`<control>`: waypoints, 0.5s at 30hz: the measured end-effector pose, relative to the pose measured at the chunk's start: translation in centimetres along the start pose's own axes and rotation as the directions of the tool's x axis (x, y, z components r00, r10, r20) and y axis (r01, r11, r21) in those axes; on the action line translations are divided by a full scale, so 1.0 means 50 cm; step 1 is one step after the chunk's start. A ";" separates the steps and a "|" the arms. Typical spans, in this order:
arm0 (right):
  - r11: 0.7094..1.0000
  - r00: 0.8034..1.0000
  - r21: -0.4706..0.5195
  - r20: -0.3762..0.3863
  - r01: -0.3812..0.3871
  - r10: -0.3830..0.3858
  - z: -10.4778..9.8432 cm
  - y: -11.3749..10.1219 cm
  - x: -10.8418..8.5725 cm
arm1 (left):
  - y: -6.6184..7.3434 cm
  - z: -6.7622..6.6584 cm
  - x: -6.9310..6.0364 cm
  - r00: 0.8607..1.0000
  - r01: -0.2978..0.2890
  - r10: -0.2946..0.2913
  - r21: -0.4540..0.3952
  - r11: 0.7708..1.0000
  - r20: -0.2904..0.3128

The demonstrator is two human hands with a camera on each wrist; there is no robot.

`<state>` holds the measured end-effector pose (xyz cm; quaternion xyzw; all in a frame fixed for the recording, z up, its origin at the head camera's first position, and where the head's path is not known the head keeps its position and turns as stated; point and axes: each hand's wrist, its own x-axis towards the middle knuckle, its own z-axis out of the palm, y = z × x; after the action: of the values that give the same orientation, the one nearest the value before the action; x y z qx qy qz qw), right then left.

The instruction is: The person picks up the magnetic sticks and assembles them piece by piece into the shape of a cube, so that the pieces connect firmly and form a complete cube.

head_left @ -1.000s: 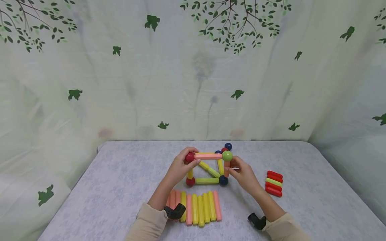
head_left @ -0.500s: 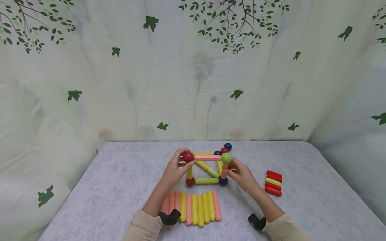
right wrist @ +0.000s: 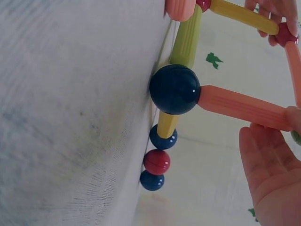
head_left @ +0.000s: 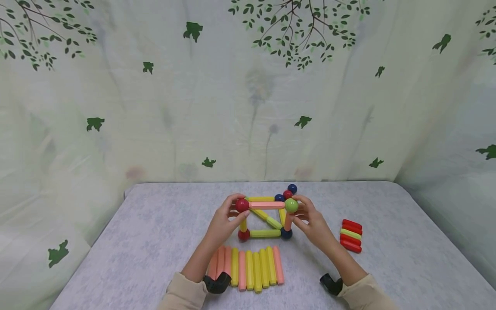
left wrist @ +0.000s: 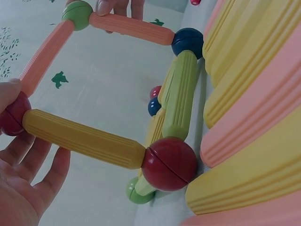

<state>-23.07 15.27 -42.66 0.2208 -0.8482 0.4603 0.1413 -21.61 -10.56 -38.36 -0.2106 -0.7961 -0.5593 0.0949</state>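
A frame of rods and balls stands upright at the table's middle. Its upper left red ball [head_left: 242,205] is pinched between the thumb and fingers of my left hand [head_left: 224,221]. At the upper right corner my right hand [head_left: 313,220] holds the green ball [head_left: 291,205], the thumb at the top of the upright pink rod [right wrist: 244,107]. A pink rod [head_left: 267,205] spans the two balls. Below, a yellow rod [left wrist: 84,137] runs to a lower red ball [left wrist: 169,164], and a light green rod [head_left: 265,233] joins that to a dark blue ball [right wrist: 175,89].
Yellow and pink rods [head_left: 257,271] lie in a row in front of the frame. Red rods and a light green one [head_left: 351,236] lie at the right. Behind the frame are a flat yellow-rod base [head_left: 261,199], a small red ball [head_left: 287,194] and a blue ball [head_left: 292,188].
My right hand has shifted up from the upright pink rod to the green ball. The left hand moved slightly left with its red ball, then lowered a little. The top pink rod sits slightly lower.
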 end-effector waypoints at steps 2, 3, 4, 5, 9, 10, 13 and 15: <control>1.000 1.000 0.001 0.006 -0.004 0.004 0.000 0.001 0.000 | 0.003 -0.001 -0.001 1.000 0.005 -0.005 0.000 1.000 0.002; 1.000 1.000 0.000 0.010 -0.003 0.003 0.000 0.001 0.000 | 0.002 -0.001 -0.001 1.000 0.011 -0.011 -0.004 1.000 0.003; 1.000 1.000 0.001 0.014 -0.006 0.006 0.000 0.002 0.000 | 0.002 -0.001 -0.001 1.000 0.015 -0.015 -0.006 1.000 0.001; 1.000 1.000 0.002 0.019 -0.006 0.006 0.000 0.002 0.000 | 0.002 -0.002 0.000 1.000 0.021 -0.021 -0.011 1.000 0.002; 1.000 0.999 0.006 0.028 -0.019 0.018 -0.001 0.004 0.000 | 0.000 -0.004 0.005 0.999 0.029 -0.028 -0.007 1.000 0.021; 1.000 0.999 0.009 0.030 -0.023 0.023 -0.002 0.004 0.000 | 0.000 -0.004 0.007 0.999 0.030 -0.030 0.000 1.000 0.030; 1.000 0.999 0.005 0.032 -0.027 0.027 -0.005 0.004 -0.001 | 0.001 -0.006 0.011 0.998 0.038 -0.039 0.023 0.999 0.051; 1.000 0.999 -0.007 0.027 -0.018 0.018 -0.009 0.003 -0.002 | -0.001 -0.008 0.012 0.997 0.049 -0.051 0.037 0.998 0.057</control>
<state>-23.05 15.75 -42.57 0.2188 -0.8535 0.4557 0.1265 -22.20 -10.83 -38.04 -0.2049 -0.8134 -0.5409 0.0617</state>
